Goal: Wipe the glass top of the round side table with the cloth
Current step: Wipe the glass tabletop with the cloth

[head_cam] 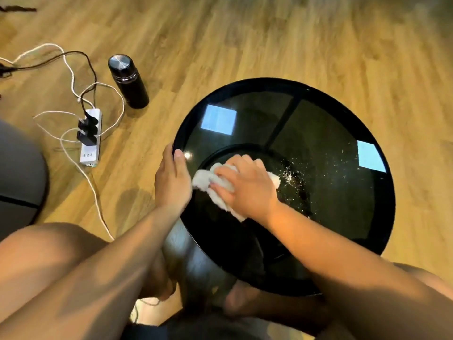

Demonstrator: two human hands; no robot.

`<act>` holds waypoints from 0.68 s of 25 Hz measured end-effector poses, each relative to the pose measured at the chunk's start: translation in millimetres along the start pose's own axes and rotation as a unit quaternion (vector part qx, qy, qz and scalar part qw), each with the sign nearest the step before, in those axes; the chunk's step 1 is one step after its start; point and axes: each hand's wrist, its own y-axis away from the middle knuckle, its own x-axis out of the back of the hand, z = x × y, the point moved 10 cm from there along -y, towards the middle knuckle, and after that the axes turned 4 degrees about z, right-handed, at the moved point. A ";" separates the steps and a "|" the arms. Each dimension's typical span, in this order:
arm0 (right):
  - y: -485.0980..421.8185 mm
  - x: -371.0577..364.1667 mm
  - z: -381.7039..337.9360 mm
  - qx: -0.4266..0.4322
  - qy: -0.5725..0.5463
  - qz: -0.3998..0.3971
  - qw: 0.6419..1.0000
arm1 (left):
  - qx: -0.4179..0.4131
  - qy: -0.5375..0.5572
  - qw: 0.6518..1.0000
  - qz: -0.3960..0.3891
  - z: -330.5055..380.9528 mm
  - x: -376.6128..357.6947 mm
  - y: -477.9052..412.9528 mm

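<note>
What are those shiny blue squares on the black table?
In the head view they are glare: bright light mirrored in the glass top, one square far from the cloth, another near the right rim; picture edges look blurred.

warm wooden floor (245, 40), perhaps laminate

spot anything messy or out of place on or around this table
White specks are scattered on the glass top just right of the cloth. On the floor, a power strip trails tangled cables.
</note>
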 end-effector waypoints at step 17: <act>-88.3 -33.3 -28.3 -0.077 -0.030 -0.034 0.996 | 0.026 0.148 0.988 -0.022 -8.9 -0.9 -4.8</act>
